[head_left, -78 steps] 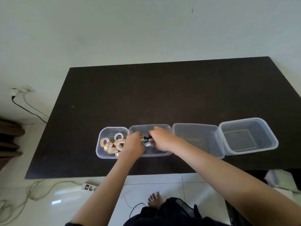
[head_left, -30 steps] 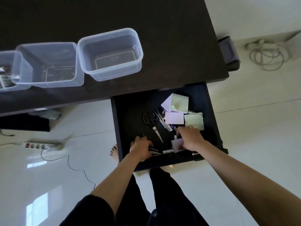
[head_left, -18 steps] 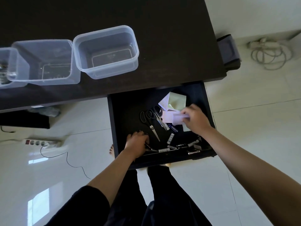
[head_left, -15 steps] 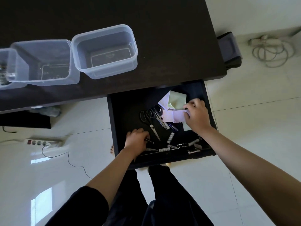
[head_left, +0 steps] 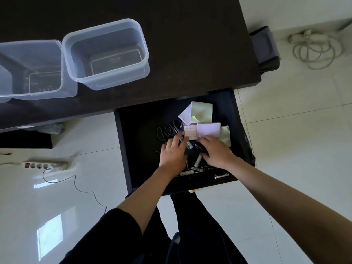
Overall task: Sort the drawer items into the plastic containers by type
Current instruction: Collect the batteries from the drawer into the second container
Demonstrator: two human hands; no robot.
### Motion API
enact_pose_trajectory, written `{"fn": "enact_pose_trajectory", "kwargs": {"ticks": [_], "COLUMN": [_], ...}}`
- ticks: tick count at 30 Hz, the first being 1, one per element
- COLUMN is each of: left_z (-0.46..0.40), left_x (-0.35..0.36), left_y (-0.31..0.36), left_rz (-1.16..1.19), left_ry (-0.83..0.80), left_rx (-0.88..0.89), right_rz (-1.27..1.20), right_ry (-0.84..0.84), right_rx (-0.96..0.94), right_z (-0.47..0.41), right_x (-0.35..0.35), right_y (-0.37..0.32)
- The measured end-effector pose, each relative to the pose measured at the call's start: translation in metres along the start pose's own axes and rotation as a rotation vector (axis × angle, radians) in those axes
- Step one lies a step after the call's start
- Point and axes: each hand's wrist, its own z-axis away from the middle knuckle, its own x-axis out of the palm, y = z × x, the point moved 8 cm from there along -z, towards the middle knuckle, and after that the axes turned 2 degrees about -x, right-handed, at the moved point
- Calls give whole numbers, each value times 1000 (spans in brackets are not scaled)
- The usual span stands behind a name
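My right hand has come back from the sticky notes to meet my left hand over the pens mid-drawer, fingers of both curled down among them though I cannot tell what they grip, while the plastic containers sit on the table.

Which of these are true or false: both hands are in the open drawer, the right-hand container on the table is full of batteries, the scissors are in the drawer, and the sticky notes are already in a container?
1. Both hands are in the drawer. True: the left hand and right hand are inside the open drawer.
2. The right-hand container holds batteries. False: that container looks empty; batteries lie in the drawer.
3. The scissors are in the drawer. True: the scissors lie there.
4. The sticky notes are in a container. False: the sticky notes are in the drawer.
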Motion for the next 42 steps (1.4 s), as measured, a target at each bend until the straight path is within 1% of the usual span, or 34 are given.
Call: {"fn": "enact_pose_trajectory", "kwargs": {"ticks": [2,4,7,10,12,14,16,18,20,22,24,28,31,35,37,39,42], "left_z": [-7,-8,-3,2,5,6,6,6,9,9,10,15,14,7,7,14,22], "left_x": [1,3,-1,-8,-11,-12,-11,-3,8,15,19,31,37,37,38,43,45], "left_y": [-5,-11,-26,-46,-57,-60,-55,-43,-32,-25,-17,0,-1,-7,-11,-12,-15], "left_rz": [-97,-142,-144,-157,-175,-190,-197,-208,-232,-238,-200,-119,-10,57,117,195,264], "left_ry": [-35,-64,-50,-32,-44,-50,-52,-81,-130,-143,-142,-230,-300,-375,-413,-454,-422], "left_rx": [-38,-71,-136,-187,-210,-224,-188,-101,-38,-19,13,131,105,70,48,37,24], "right_rz": [28,94,161,185,206,217,206,162,72,23,49,105,95,18,-3,-41,-111], "right_ry": [9,-3,-28,4,39,24,-43,-81,-71,-76,-118,-254,-323,-408,-468,-487,-479], "right_rx": [-41,-39,17,49,23,-27,-75,-90,-40,37,64,5,1,33,37,61,96], "right_z": [-1,-4,-10,-14,-13,-11,-9,-8,-6,-1,3,8,7,4,7,11,11], "right_x": [1,4,9,11,13,16,20,19,14,12,14,30,34,35,44,54,55], "right_y": [-4,-9,-16,-20,-22,-24,-26,-27,-21,-11,-5,-7,-11,-11,-12,-11,-9]}}
